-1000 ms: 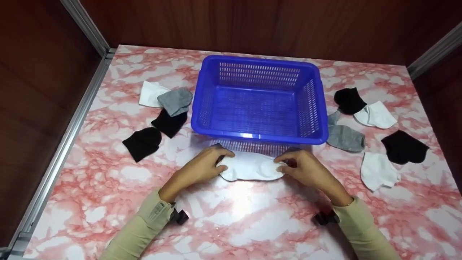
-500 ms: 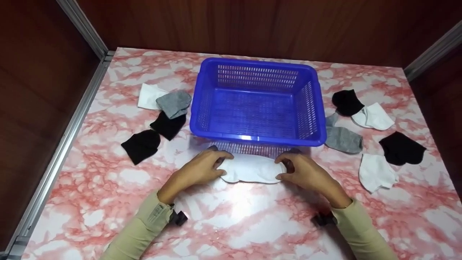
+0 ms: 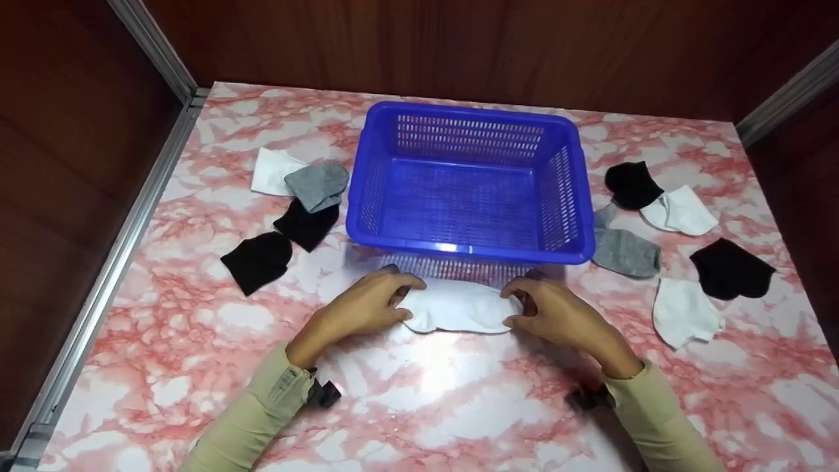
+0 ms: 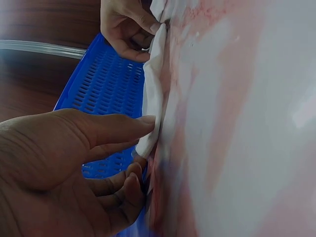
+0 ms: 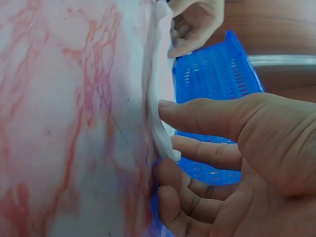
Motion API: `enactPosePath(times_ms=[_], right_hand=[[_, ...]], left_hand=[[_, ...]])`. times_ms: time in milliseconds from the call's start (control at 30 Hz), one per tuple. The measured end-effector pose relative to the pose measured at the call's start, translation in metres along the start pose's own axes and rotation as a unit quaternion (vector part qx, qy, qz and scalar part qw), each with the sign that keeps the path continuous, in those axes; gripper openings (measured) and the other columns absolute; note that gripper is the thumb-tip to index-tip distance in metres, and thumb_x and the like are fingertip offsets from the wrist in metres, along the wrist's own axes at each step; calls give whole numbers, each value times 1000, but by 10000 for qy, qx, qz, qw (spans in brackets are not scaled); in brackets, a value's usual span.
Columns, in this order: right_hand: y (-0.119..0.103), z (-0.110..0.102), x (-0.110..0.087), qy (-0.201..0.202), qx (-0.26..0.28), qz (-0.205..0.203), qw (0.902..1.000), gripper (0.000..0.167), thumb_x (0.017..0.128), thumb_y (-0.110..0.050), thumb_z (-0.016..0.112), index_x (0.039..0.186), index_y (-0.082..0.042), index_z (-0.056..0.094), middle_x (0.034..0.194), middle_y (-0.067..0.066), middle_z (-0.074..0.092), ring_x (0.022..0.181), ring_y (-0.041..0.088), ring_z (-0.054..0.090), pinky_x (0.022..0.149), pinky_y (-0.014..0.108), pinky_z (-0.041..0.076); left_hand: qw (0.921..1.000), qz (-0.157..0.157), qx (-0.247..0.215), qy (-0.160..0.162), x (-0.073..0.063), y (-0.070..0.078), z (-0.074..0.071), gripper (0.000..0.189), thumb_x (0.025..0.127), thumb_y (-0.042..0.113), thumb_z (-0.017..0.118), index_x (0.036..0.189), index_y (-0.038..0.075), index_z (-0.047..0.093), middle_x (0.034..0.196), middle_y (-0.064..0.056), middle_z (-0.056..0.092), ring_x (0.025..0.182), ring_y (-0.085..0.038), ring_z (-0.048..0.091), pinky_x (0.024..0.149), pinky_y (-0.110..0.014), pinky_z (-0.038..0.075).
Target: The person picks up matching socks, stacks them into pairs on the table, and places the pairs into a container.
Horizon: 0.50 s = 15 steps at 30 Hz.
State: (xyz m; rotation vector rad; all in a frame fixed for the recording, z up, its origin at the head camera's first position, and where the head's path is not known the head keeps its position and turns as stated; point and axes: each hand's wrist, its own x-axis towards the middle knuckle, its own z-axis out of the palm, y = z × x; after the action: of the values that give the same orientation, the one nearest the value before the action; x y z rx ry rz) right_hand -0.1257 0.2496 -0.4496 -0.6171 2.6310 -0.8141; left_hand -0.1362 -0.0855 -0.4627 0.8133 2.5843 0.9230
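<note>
Two hands hold a white sock [image 3: 462, 307] by its ends, in front of a blue basket [image 3: 406, 244].

The sock stretches sideways on, or just above, a pink marbled desk [image 3: 432, 419]; the exact contact is hard to tell. The left hand [image 3: 368, 305] and right hand [image 3: 556, 309] each pinch one end, fingers at the far edge, thumb at the near. An even, gentle pull from both sides would probably keep the cloth smooth; its near edge looks slightly wavy, so lining that up first seems wise. The basket stands upright, its slotted floor visible through the open top, with no sock to be seen inside. More socks [image 3: 733, 269], black, white and gray, lie outside it, to either side.
</note>
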Motion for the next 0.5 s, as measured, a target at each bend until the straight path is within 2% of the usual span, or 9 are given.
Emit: enactPosePath(times_ms=[133, 300, 500], right_hand=[[-1, -3, -1, -45, -19, -50, 10000, 32, 90, -15, 82, 119, -8, 71, 89, 4, 64, 78, 13, 54, 68, 25, 45], [-5, -10, -6, -75, -149, -361, 9992, 32, 90, -13, 81, 120, -6, 71, 91, 5, 68, 78, 15, 60, 70, 26, 50], [-14, -23, -18, 155, -552, -726, 9957, 33, 86, -5, 79, 118, -3, 72, 101, 10, 69, 86, 21, 64, 75, 33, 54]], left_hand=[[10000, 11, -22, 46, -1, 0, 0, 47, 90, 10, 74, 136, 6, 67, 94, -8, 61, 92, -18, 51, 84, -35, 46], [9999, -51, -78, 96, -3, 2, 0, 47, 92, 14, 75, 137, 7, 66, 101, -8, 64, 97, -21, 55, 91, -40, 51], [9999, -19, -48, 160, -6, 11, -8, 45, 94, 17, 76, 137, 7, 66, 99, -10, 65, 94, -21, 56, 88, -38, 51]])
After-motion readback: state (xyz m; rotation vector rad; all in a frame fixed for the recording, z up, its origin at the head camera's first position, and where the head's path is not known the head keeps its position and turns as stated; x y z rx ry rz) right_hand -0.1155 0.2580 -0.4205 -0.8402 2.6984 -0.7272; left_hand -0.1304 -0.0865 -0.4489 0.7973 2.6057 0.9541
